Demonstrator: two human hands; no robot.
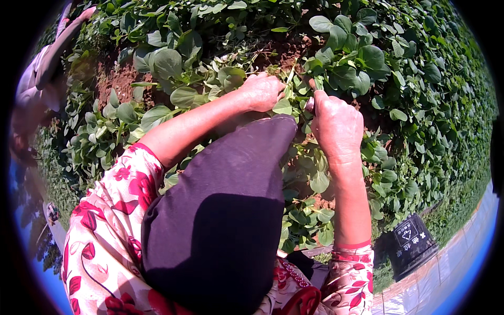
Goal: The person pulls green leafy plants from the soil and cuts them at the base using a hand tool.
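Among leafy green plants, my left hand (261,93) is closed, its fingertips pinching greenery beside a pale green stalk (290,76). To its right, my right hand (338,126) makes a fist round a small handled tool, whose rounded, shiny end (310,104) sticks out on the side toward my left hand. The rest of that tool is hidden in the grip and the leaves, so I cannot tell its kind. Just beyond the fist grows a clump of broad round leaves (349,58). Both hands are close together, with a short gap between them.
Reddish soil (118,81) shows between plants at the left. A dark cloth brim (220,210) covers much of the lower middle. Another person (39,94) is at the far left edge. At the lower right lies a black slab (412,244) beside a pale paved strip (441,273).
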